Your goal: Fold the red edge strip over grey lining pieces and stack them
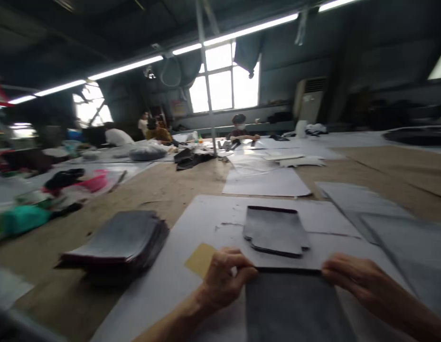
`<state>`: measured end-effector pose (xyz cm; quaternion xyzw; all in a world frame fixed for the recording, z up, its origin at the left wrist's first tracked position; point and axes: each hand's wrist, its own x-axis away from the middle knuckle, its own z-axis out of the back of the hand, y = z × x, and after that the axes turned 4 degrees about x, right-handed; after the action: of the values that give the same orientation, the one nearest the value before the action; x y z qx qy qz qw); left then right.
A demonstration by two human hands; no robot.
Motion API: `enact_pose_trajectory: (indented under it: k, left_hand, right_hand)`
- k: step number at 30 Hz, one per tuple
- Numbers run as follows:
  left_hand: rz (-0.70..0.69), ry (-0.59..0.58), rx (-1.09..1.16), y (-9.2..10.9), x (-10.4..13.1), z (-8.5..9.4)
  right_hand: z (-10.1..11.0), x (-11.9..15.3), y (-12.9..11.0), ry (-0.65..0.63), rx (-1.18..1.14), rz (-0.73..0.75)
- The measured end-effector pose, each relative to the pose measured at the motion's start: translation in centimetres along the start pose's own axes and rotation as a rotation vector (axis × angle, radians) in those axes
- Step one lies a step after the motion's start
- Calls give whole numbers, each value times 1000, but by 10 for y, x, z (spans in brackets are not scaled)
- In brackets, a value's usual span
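Observation:
A dark grey flat panel (295,304), fabric or leather by its look, lies before me on white sheeting (177,280). My left hand (227,275) pinches its far left corner between thumb and fingers. At the far right corner, my right hand (351,275) is closed on the same edge. Just beyond them rests a smaller grey piece (273,231) with notched corners and a dark border. A tan square (200,260) sits beside my left hand, partly covered by it. To the left stands a stack of grey panels (117,237).
White sheets (266,180) lie farther back on the brown tabletop (163,190). More grey-white sheets (412,251) are at the right. A pole (209,95) rises from the table. Pink and teal items (26,219) lie at the left. Several people work in the background.

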<state>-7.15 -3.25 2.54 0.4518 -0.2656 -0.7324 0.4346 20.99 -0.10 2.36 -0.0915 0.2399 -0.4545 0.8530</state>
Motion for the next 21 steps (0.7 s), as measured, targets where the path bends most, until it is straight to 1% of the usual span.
enact_pose_trajectory:
  k: [1, 2, 6, 8, 10, 12, 14, 16, 18, 21]
  left_hand:
    - [32, -15, 22, -1, -1, 3]
    - [64, -35, 45, -2, -2, 5]
    - [177, -82, 126, -9, -2, 8]
    - [210, -99, 160, -7, -6, 13]
    - [231, -121, 178, -1, -19, 22]
    - [236, -116, 162, 5, -42, 31]
    - [226, -75, 87, 6, -72, 36]
    - [220, -39, -32, -5, -101, 33]
    - [228, -4, -115, -23, -124, 22]
    - [250, 70, -241, -54, -141, 1]
  right_hand:
    - [3, 3, -3, -87, -34, -48]
    - [6, 3, -6, -113, -67, -95]
    - [10, -3, -19, -105, -227, -263]
    - [17, -4, -24, -89, -339, -322]
    - [29, -8, -28, -70, -450, -332]
    - [43, -20, -28, -64, -518, -319]
    - [53, -42, -24, -59, -440, -324]
    - [51, -68, -14, -35, -226, -367]
    - [39, -92, -2, 12, -55, -431]
    - [9, -113, 14, 87, 109, -504]
